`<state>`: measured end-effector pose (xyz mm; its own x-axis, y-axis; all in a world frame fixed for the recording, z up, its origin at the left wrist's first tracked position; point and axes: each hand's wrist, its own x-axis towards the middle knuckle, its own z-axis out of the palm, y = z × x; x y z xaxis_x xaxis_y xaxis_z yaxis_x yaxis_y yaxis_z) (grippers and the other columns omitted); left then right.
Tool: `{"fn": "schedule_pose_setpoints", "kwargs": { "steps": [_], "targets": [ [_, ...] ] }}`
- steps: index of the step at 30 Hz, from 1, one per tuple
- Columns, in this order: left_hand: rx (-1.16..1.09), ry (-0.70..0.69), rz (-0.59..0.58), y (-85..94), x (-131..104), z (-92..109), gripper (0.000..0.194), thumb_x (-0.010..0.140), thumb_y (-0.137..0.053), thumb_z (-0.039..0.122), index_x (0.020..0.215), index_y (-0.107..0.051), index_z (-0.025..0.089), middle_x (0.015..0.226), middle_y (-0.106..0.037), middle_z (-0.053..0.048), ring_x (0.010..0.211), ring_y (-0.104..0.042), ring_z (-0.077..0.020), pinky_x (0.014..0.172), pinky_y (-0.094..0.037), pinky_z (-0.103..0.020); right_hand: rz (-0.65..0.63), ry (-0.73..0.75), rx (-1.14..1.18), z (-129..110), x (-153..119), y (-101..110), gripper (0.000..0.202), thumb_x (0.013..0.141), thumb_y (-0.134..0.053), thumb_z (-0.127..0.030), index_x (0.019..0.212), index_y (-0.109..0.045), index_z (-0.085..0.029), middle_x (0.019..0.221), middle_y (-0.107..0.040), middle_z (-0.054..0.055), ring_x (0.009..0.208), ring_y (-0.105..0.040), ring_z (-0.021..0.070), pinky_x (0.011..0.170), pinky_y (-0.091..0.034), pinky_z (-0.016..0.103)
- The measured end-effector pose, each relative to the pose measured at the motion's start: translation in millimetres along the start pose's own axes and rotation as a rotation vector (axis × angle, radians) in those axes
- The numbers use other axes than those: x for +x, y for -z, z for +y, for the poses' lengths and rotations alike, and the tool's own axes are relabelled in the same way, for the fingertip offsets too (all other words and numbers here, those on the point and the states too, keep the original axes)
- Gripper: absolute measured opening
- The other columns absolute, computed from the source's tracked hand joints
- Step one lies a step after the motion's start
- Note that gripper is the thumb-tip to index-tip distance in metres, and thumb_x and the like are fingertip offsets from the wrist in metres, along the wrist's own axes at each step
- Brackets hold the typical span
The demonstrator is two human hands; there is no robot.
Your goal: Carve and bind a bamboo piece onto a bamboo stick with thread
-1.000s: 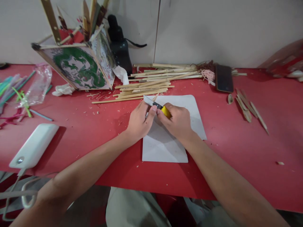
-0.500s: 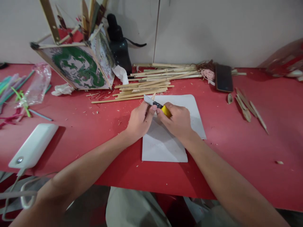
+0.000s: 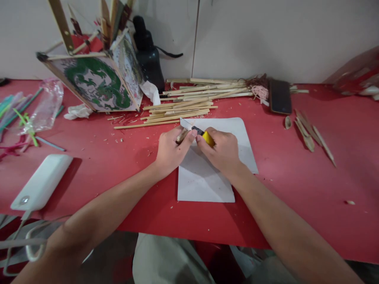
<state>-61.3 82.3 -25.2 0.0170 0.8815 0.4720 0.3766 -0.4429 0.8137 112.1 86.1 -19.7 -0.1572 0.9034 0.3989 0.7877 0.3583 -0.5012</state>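
Observation:
My right hand (image 3: 221, 148) is closed round the yellow handle of a utility knife (image 3: 208, 139), its blade pointing up and to the left. In my left hand (image 3: 173, 148) is a short piece of wood (image 3: 181, 135), mostly covered by the fingers. The blade lies across the end of that piece, and my left thumb presses near the knife's dark collar. Both hands are above a white sheet (image 3: 207, 181) on the red table (image 3: 142, 213).
Behind the hands lie several thin bamboo sticks (image 3: 180, 112). A dragon-painted box (image 3: 94, 85) and a dark bottle (image 3: 149, 59) stand back left. Carved wooden pieces (image 3: 304, 134) and a phone (image 3: 280, 96) lie right; a white power bank (image 3: 43, 181) lies left.
My left hand has shifted slightly left and turned, so more of the wood piece shows between its fingers. The right hand and knife have hardly moved.

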Motion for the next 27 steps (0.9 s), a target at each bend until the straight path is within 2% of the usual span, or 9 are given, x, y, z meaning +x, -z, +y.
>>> {"fn": "schedule_pose_setpoints", "kwargs": {
  "steps": [6, 10, 20, 23, 27],
  "targets": [
    [-0.03, 0.066, 0.0, 0.2, 1.3, 1.9, 0.057, 0.093, -0.068, 0.052, 0.061, -0.033, 0.02, 0.055, -0.03, 0.006, 0.052, -0.027, -0.0067, 0.048, -0.022, -0.027, 0.028, 0.011, -0.009, 2.1, 0.3, -0.2, 0.041, 0.093, -0.053, -0.057, 0.073, -0.053, -0.022, 0.057, -0.046, -0.001, 0.054, -0.036, 0.0138, 0.058, -0.025, 0.031],
    [-0.029, 0.097, -0.006, -0.2, 0.9, 0.3, 0.059, 0.092, -0.067, 0.056, 0.061, -0.033, 0.02, 0.057, -0.029, 0.006, 0.054, -0.028, -0.0073, 0.049, -0.022, -0.027, 0.028, 0.013, 0.007, 2.7, 0.2, 0.3, 0.042, 0.094, -0.054, -0.057, 0.072, -0.049, -0.022, 0.057, -0.045, -0.002, 0.054, -0.034, 0.013, 0.058, -0.024, 0.031],
    [0.071, -0.012, -0.044, -2.6, -6.5, -3.1, 0.04, 0.1, -0.057, 0.052, 0.076, -0.051, 0.02, 0.056, -0.042, 0.006, 0.048, -0.039, -0.0078, 0.048, -0.026, -0.026, -0.032, 0.013, 0.02, -0.9, 0.1, 1.4, 0.04, 0.093, -0.052, -0.055, 0.07, -0.046, -0.023, 0.055, -0.044, -0.002, 0.053, -0.036, 0.0134, 0.057, -0.024, 0.031],
    [0.081, -0.022, -0.039, -2.4, -6.2, -2.8, 0.04, 0.1, -0.056, 0.052, 0.076, -0.051, 0.02, 0.056, -0.044, 0.006, 0.048, -0.04, -0.0081, 0.048, -0.026, -0.026, -0.036, 0.018, 0.015, -0.7, 0.1, 1.9, 0.04, 0.093, -0.052, -0.055, 0.07, -0.049, -0.023, 0.056, -0.045, -0.002, 0.054, -0.038, 0.0142, 0.057, -0.024, 0.031],
    [0.076, -0.027, -0.019, -0.5, -3.6, -0.5, 0.047, 0.098, -0.06, 0.055, 0.069, -0.044, 0.021, 0.054, -0.038, 0.006, 0.048, -0.035, -0.0075, 0.047, -0.025, -0.027, -0.03, 0.02, 0.019, 0.6, 0.9, 1.9, 0.041, 0.093, -0.053, -0.055, 0.069, -0.049, -0.023, 0.055, -0.044, -0.002, 0.053, -0.036, 0.0136, 0.057, -0.025, 0.031]
  ]
}}
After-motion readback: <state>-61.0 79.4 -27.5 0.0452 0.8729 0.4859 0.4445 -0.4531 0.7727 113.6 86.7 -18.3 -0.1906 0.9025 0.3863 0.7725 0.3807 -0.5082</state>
